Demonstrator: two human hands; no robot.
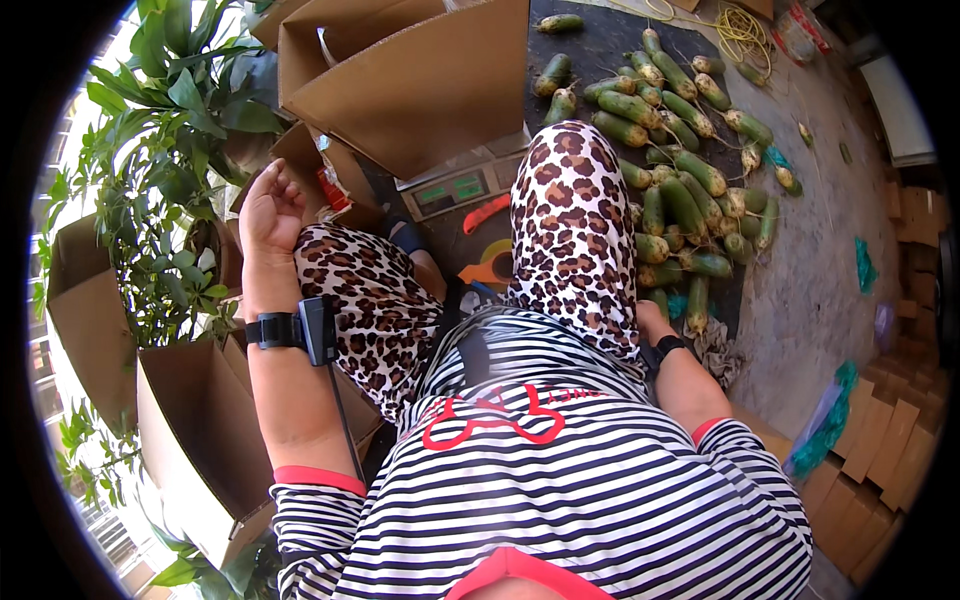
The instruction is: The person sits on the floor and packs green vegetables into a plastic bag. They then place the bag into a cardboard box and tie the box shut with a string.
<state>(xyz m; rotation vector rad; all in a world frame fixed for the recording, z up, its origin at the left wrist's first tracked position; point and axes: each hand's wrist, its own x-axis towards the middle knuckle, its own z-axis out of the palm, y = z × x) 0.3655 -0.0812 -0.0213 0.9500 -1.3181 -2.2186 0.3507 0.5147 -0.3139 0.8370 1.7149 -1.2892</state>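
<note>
My left hand (272,212) is raised beside my left knee, palm turned up, its fingers loosely curled with nothing visible in them. It is nearest to a small cardboard box (345,165) with a red packet (333,190) inside. My right hand (653,322) is down beside my right thigh, close to the pile of green radishes (685,200); the leg and wrist hide its fingers. The radishes, green with pale, soil-marked ends, lie on a dark mat (610,45). Ahead of me a large open cardboard box (410,85) rests on a digital scale (452,192).
Between my legs lie an orange tape dispenser (490,268) and a red object (487,214). Open cartons (190,430) and leafy plants (170,200) stand at left. Flat cardboard stacks (890,430) and green plastic (830,420) are at right. Yellow cord (742,38) lies far right.
</note>
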